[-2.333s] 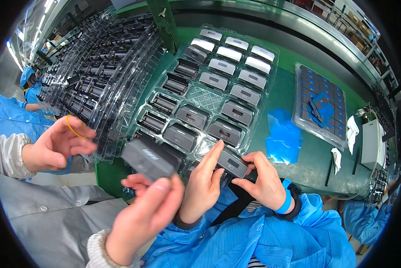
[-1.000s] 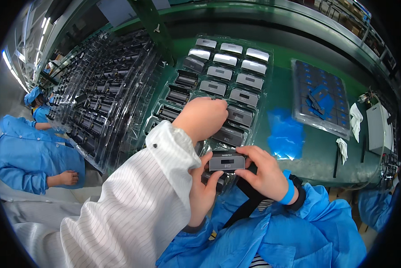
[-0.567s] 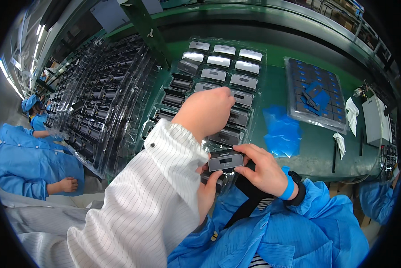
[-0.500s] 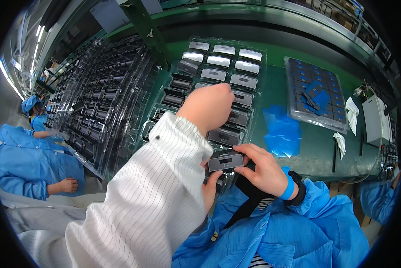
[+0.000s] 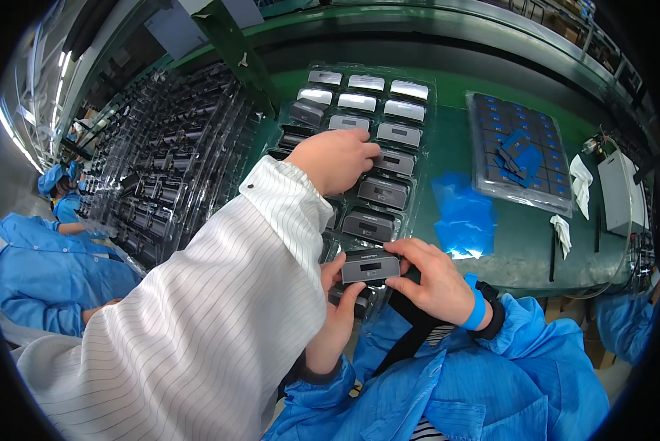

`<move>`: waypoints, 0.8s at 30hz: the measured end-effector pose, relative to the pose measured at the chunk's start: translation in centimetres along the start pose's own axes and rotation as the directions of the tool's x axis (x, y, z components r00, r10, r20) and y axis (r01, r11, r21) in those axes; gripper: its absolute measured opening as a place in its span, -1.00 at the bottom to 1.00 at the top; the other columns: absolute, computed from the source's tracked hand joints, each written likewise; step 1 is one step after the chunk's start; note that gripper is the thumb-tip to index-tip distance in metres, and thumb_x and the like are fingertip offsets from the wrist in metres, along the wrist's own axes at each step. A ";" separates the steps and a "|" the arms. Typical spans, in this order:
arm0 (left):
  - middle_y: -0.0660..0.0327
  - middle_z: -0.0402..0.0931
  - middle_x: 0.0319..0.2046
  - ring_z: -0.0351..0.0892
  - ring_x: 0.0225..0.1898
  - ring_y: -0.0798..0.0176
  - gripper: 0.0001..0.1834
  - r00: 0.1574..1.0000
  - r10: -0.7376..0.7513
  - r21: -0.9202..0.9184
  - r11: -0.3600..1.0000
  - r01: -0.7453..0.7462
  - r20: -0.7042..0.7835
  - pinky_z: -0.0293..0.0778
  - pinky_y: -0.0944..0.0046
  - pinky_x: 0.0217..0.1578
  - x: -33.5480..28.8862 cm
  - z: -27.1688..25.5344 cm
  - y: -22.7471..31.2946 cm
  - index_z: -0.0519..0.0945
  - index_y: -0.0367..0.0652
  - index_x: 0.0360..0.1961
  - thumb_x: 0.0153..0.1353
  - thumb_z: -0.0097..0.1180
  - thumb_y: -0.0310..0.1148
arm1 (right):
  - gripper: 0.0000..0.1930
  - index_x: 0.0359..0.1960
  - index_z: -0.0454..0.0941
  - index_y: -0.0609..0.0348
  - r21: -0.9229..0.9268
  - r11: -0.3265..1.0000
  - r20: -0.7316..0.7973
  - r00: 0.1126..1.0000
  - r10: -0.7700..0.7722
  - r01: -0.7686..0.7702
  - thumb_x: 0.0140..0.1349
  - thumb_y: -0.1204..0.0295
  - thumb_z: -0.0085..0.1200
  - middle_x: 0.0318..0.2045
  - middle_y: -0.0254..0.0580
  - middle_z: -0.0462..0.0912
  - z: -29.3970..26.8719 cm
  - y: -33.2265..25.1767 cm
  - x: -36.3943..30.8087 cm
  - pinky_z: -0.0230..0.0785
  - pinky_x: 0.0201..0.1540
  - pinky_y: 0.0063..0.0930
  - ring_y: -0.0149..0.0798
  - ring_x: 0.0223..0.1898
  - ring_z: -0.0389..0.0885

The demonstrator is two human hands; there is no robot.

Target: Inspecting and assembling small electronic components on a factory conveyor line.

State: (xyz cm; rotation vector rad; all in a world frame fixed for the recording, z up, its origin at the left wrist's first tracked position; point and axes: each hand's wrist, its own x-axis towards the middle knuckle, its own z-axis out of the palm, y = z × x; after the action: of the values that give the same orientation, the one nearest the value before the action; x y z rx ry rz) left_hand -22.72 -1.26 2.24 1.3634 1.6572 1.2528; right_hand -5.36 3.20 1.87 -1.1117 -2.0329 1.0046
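The left hand (image 5: 333,312) and right hand (image 5: 439,285) keep a narrow grip on 1 device (image 5: 372,270), 1 hand per end. It is at the near end of the tray (image 5: 414,187), long axis left to right, windowed face toward the person. 1 co-worker's hand (image 5: 336,159) is over the tray.

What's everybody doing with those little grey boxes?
The person's left hand and right hand hold one grey box between them, gripping its two ends. From the left, a co-worker's hand in a white striped sleeve reaches over the clear plastic tray, where more grey boxes sit in rows. Blue sheets lie to the right of the tray.
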 end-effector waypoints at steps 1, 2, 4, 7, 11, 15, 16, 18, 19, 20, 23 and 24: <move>0.15 0.47 -0.26 0.47 -0.28 0.26 -0.48 1.000 0.008 -0.003 1.000 -0.008 0.000 0.41 0.31 -0.18 -0.7 0.2 -0.1 0.50 -0.25 0.03 -0.05 0.25 -0.61 | -0.53 0.01 0.44 0.20 0.001 1.000 -0.013 1.000 0.004 -0.004 0.00 0.48 0.23 -0.19 -0.16 0.54 -0.2 0.1 -0.2 0.32 -0.15 -0.32 -0.20 -0.34 0.57; 0.15 0.47 -0.26 0.47 -0.28 0.26 -0.48 1.000 0.015 -0.001 1.000 -0.015 0.012 0.41 0.31 -0.18 -0.5 0.4 -0.3 0.50 -0.25 0.03 -0.05 0.25 -0.61 | -0.53 0.01 0.44 0.20 -0.010 1.000 -0.029 1.000 0.000 0.000 0.00 0.48 0.23 -0.20 -0.16 0.54 -0.4 0.3 -0.4 0.32 -0.16 -0.32 -0.21 -0.35 0.57; 0.15 0.48 -0.25 0.48 -0.26 0.25 -0.48 1.000 0.011 -0.008 1.000 -0.011 -0.003 0.42 0.31 -0.20 -0.5 0.4 -0.5 0.51 -0.24 0.03 -0.06 0.25 -0.61 | -0.53 0.00 0.44 0.20 -0.016 1.000 -0.031 0.999 -0.009 0.008 0.00 0.47 0.23 -0.20 -0.16 0.54 -0.4 0.3 -0.5 0.31 -0.16 -0.33 -0.21 -0.35 0.57; 0.12 0.47 -0.21 0.50 -0.24 0.22 -0.47 0.999 0.042 0.065 0.997 -0.042 0.000 0.43 0.29 -0.16 -0.6 -0.1 -0.6 0.51 -0.22 0.05 -0.04 0.23 -0.59 | -0.53 -0.02 0.44 0.21 -0.034 0.999 -0.020 0.999 -0.030 0.029 -0.02 0.47 0.25 -0.20 -0.17 0.53 -0.2 0.1 -0.5 0.31 -0.17 -0.34 -0.21 -0.35 0.58; 0.09 0.46 -0.16 0.48 -0.16 0.13 -0.46 0.979 0.203 0.211 0.956 -0.204 0.026 0.41 0.24 -0.09 0.1 -0.9 -1.5 0.50 -0.21 0.07 -0.04 0.22 -0.59 | -0.53 -0.06 0.45 0.21 -0.074 0.996 -0.050 0.997 -0.063 0.059 -0.06 0.43 0.29 -0.20 -0.17 0.51 0.4 -0.3 -0.4 0.29 -0.17 -0.35 -0.19 -0.35 0.57; 0.07 0.44 -0.10 0.42 -0.04 0.05 -0.45 0.983 0.177 0.399 0.899 -0.182 0.049 0.34 0.19 0.01 -0.1 -1.2 -0.7 0.50 -0.21 0.08 -0.04 0.21 -0.59 | -0.54 -0.11 0.46 0.20 -0.148 0.984 -0.086 0.990 -0.113 0.100 -0.09 0.41 0.32 -0.23 -0.18 0.50 1.0 -0.3 -0.4 0.27 -0.19 -0.36 -0.16 -0.31 0.55; 0.08 0.44 -0.10 0.42 -0.05 0.06 -0.45 0.983 0.178 0.394 0.902 -0.177 0.035 0.35 0.20 0.00 -0.2 -1.2 -0.9 0.50 -0.21 0.07 -0.05 0.21 -0.60 | -0.54 -0.11 0.46 0.20 -0.144 0.984 -0.081 0.990 -0.114 0.102 -0.09 0.41 0.32 -0.23 -0.18 0.50 1.2 -0.3 -0.4 0.27 -0.19 -0.36 -0.16 -0.31 0.55; 0.08 0.44 -0.10 0.43 -0.05 0.07 -0.45 0.985 0.174 0.392 0.905 -0.165 0.014 0.36 0.21 -0.01 -0.4 -1.0 -1.0 0.50 -0.22 0.07 -0.05 0.22 -0.60 | -0.54 -0.12 0.46 0.21 -0.192 0.977 -0.077 0.991 -0.113 0.097 -0.10 0.40 0.32 -0.24 -0.18 0.50 1.6 -0.2 -0.4 0.27 -0.21 -0.36 -0.14 -0.29 0.54; 0.09 0.45 -0.11 0.43 -0.06 0.08 -0.45 0.985 0.172 0.389 0.908 -0.156 -0.007 0.36 0.21 -0.01 -0.5 -1.0 -1.0 0.50 -0.22 0.06 -0.06 0.23 -0.60 | -0.54 -0.12 0.46 0.21 -0.188 0.977 -0.070 0.991 -0.116 0.101 -0.10 0.40 0.32 -0.24 -0.18 0.50 1.6 -0.3 -0.4 0.27 -0.21 -0.36 -0.14 -0.29 0.54; 0.10 0.45 -0.11 0.44 -0.06 0.09 -0.45 0.985 0.171 0.386 0.911 -0.147 -0.029 0.37 0.22 -0.02 -0.7 -1.0 -1.0 0.50 -0.21 0.05 -0.07 0.24 -0.61 | -0.54 -0.12 0.46 0.21 -0.225 0.968 -0.074 0.989 -0.131 0.111 -0.11 0.40 0.32 -0.24 -0.18 0.50 1.5 -0.4 -0.5 0.27 -0.21 -0.35 -0.14 -0.29 0.53; 0.10 0.46 -0.11 0.45 -0.06 0.11 -0.46 0.978 0.189 0.377 0.915 -0.142 -0.090 0.38 0.22 -0.03 -1.4 -0.8 -1.2 0.51 -0.22 0.03 -0.08 0.26 -0.60 | -0.54 -0.13 0.47 0.22 -0.270 0.955 -0.081 0.985 -0.151 0.124 -0.12 0.39 0.33 -0.25 -0.18 0.51 1.6 -0.2 -0.7 0.27 -0.21 -0.35 -0.14 -0.30 0.52; 0.10 0.46 -0.11 0.46 -0.06 0.11 -0.46 0.979 0.175 0.367 0.922 -0.124 -0.109 0.37 0.22 -0.02 -1.8 -0.8 -1.2 0.51 -0.22 0.02 -0.09 0.27 -0.59 | -0.54 -0.14 0.48 0.22 -0.278 0.952 -0.085 0.984 -0.157 0.128 -0.12 0.39 0.33 -0.25 -0.18 0.51 1.7 -0.1 -0.8 0.26 -0.22 -0.34 -0.14 -0.31 0.52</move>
State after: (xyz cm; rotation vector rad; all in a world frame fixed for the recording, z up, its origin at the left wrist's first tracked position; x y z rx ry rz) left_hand -23.44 -3.21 1.23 1.6798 1.9852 1.1915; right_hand -6.33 1.88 0.91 -1.1096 -2.1743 0.5931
